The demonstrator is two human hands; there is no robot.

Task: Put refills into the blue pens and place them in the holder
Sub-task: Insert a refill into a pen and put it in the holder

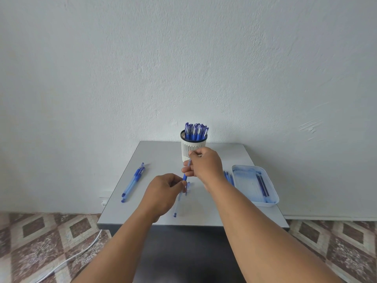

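Gleaming translucent blue, the pen (184,178) hangs tilted above the grey table (163,152), just before the white holder (192,147) packed with blue pens. Right hand (204,165) pinches its upper end, left hand (163,193) grips lower down, fingers curled. Tray (244,180) right, patterned floor (51,231) below.

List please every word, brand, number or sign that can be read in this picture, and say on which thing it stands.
No readable text in this view.
Pens in the holder: any print on the barrels is too small to read.
Two loose pens on the left of the table: no legible marking.
Tray with refills: only blue ink stains, no writing.
Pen held between the left hand and the right hand: blurred, nothing legible.
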